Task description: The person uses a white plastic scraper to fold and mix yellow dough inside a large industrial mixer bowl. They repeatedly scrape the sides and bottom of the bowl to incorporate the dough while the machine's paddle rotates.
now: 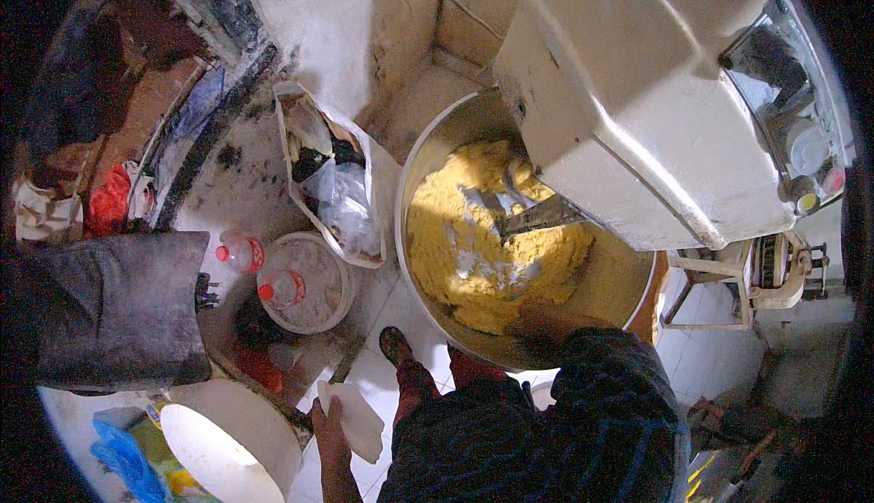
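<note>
A large metal mixing bowl (pixel 625 284) of a dough mixer stands before me. Inside it lies a crumbly yellow dough-like mixture (pixel 437 230) with patches of white powder on it. A metal mixer arm (pixel 539 219) reaches down from the machine's housing into this mixture. My right hand (pixel 536 315) is in the near side of the bowl, at the mixture; its fingers are in shadow, so whether they grip anything is unclear. Low at my left side, my left hand (pixel 331 428) grips a pale, flat-sided plastic piece (pixel 355 421), perhaps a scraper or small tub.
The mixer's white housing (pixel 655 114) overhangs the bowl at upper right. Left of the bowl stand an open sack (pixel 379 243) with plastic bags inside and a round lidded bucket (pixel 345 298). Two red-capped plastic bottles (pixel 239 255) are by the bucket. A wooden stool (pixel 710 271) stands at right.
</note>
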A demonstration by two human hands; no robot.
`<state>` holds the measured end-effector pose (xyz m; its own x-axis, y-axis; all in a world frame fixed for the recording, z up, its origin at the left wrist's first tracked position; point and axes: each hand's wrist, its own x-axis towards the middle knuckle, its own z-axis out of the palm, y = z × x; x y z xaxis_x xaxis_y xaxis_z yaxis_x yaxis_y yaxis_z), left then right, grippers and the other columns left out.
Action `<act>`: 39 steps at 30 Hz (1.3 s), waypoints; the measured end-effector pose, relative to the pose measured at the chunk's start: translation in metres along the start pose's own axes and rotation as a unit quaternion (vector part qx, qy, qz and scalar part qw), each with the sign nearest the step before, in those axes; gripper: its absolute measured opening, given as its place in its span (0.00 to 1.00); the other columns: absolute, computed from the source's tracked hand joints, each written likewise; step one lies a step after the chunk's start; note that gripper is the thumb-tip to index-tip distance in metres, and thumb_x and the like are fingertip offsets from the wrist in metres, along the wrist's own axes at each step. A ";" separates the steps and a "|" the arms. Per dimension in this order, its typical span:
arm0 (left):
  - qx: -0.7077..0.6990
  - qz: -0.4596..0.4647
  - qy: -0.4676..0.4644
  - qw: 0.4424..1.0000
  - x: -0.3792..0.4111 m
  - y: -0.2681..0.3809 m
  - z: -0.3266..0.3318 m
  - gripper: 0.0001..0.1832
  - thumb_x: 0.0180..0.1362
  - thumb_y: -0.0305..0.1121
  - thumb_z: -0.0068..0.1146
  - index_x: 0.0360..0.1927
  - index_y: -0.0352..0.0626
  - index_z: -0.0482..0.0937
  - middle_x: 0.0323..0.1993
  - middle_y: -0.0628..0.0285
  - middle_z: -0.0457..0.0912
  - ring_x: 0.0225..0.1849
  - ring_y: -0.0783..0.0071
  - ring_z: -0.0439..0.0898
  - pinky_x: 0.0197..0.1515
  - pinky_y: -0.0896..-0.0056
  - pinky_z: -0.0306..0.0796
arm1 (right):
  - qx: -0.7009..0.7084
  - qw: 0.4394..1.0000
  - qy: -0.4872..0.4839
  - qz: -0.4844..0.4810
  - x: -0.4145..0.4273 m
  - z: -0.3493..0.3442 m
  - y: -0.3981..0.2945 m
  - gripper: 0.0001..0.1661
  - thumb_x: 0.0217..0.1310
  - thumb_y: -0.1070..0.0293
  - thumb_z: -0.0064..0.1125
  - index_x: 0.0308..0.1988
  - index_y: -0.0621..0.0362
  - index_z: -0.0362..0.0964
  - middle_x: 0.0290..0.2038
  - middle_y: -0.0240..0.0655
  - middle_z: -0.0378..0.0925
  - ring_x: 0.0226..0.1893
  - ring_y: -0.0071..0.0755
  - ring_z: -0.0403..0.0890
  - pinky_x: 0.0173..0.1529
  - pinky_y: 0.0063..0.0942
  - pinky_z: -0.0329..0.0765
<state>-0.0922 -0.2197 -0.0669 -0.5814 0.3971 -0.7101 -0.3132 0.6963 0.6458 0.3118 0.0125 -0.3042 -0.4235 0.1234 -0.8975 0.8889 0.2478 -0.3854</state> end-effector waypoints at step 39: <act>-0.040 0.005 0.004 0.999 0.021 -0.044 -0.006 0.25 0.58 0.42 0.50 0.53 0.35 0.62 0.45 0.53 0.68 0.46 0.65 0.69 0.47 0.63 0.66 | -0.028 0.985 0.171 0.019 0.110 0.015 -0.070 0.35 0.55 0.42 0.47 0.54 0.56 0.63 0.50 0.53 0.66 0.50 0.57 0.66 0.55 0.54 0.59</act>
<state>-0.0950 -0.2456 -0.1089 -0.5899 0.3987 -0.7022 -0.3674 0.6419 0.6730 0.2054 -0.0057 -0.3793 -0.4324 0.4482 -0.7824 0.8985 0.2873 -0.3319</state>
